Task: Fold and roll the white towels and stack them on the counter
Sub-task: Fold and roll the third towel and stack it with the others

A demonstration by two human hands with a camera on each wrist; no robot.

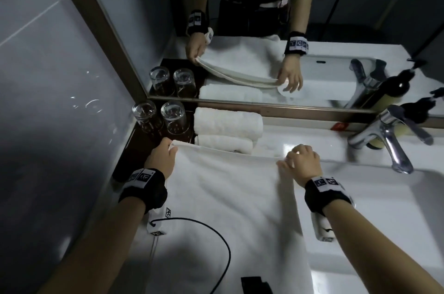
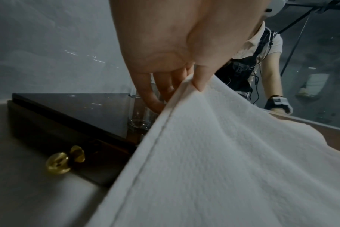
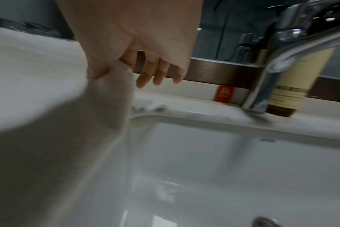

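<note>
Flat white terry towel [image 1: 223, 197], long axis running from my hands toward me, my left hand [image 1: 161, 159] and my right hand [image 1: 304, 163] pinching its far corners, rolled white towels [image 1: 227, 125] just beyond, white basin [image 3: 204, 161] right.

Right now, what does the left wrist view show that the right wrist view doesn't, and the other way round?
Only the left wrist view: the left hand pinching the towel at its hemmed corner, a dark tray, a glass and a brass knob.

Only the right wrist view: the right hand pinching the other corner between thumb and forefinger, the remaining fingers loose, over the sink, with the tap, a bottle and a small red packet.

Both: the same white towel and the mirror frame behind.
</note>
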